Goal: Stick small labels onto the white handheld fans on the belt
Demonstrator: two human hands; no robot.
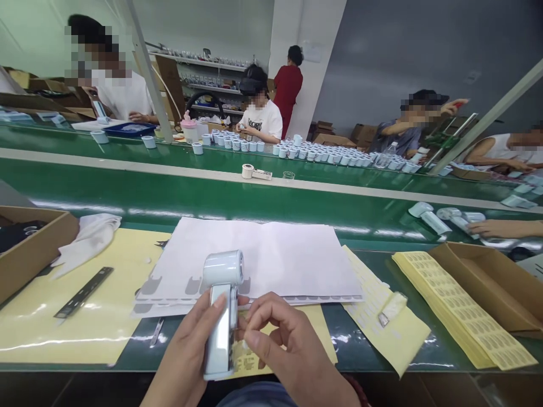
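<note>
My left hand (192, 345) is wrapped round the handle of a pale blue handheld fan (222, 268), which stands upright with its round head at the top. Close to the handle's right side, my right hand (282, 339) has thumb and forefinger pressed together. A tiny whitish bit shows at those fingertips, too small to name. Behind the fan lies a stack of white sheets (271, 254) with grey cut-out shapes along its near edge. Under my hands is a yellow printed sheet (311, 325), partly hidden by them.
To the left are a cardboard box (38, 249), a white cloth (91, 234) and a dark strip (83, 292). On the right lie yellow label sheets (458, 308) and an open carton (487, 282). A co-worker's hand (500, 228) touches similar fans. Many blue cups (331, 154) line the far side.
</note>
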